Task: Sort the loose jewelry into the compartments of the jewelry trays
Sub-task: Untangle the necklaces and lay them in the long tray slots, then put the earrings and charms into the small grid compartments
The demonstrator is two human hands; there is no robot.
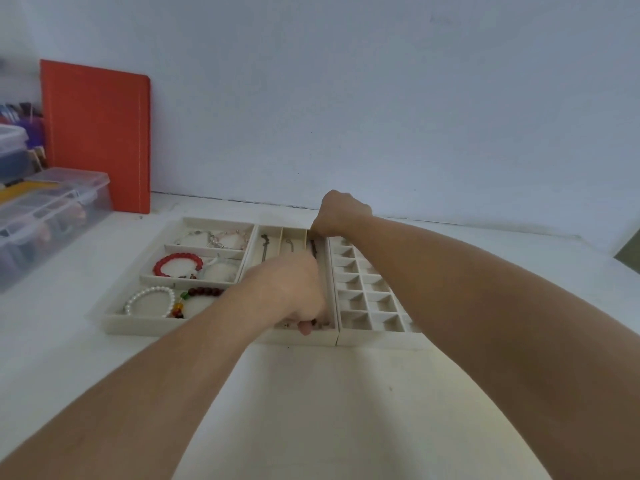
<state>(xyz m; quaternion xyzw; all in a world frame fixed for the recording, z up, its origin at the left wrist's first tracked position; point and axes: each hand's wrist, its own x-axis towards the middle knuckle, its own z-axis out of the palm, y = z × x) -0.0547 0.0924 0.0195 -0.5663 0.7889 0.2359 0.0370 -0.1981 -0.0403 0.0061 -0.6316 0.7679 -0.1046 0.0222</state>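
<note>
head view: a dark necklace (314,247) is being laid along the rightmost long slot of the middle tray (330,271), pinched by the right hand (341,213) at the far end; left hand (294,292) fingers are curled at the near end, contents unclear. it should be kept taut and lowered straight.

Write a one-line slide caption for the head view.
Both hands, left and right, lay a dark necklace along a slot of the middle jewelry tray.

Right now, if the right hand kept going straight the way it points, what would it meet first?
The right hand reaches away over the middle tray's far end; going on, it would probably meet the wall behind the trays, though depth is hard to judge.
</note>
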